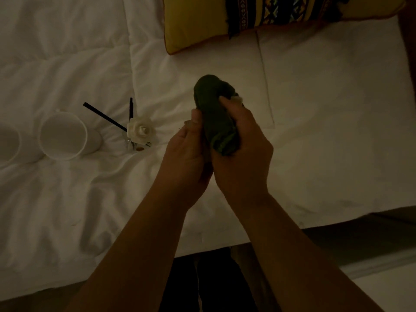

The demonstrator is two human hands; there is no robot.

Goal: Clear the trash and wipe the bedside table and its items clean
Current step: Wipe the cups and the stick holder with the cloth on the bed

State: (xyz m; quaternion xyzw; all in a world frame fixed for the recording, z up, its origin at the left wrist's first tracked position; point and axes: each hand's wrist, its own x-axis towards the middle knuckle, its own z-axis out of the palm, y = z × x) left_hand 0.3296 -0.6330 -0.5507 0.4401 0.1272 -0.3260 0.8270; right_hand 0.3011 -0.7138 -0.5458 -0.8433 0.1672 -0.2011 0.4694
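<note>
A dark green cloth (215, 109) is bunched up over the white bed, held between both hands. My right hand (244, 154) wraps around its lower part with the thumb pressed on top. My left hand (188, 152) grips the cloth's left side; something small and pale seems wrapped inside, mostly hidden. On the bedcover to the left lie a white mug (65, 136) on its side, part of a second white cup (9, 143) at the frame's edge, and a small glass vase (137, 140) with a white rose (141, 130) and two black sticks (103, 118).
The white quilted bedcover (326, 131) fills most of the view. A yellow patterned pillow (225, 21) lies at the top. The bed's edge runs across the bottom, with dark floor (202, 284) below it. The bedside table is out of view.
</note>
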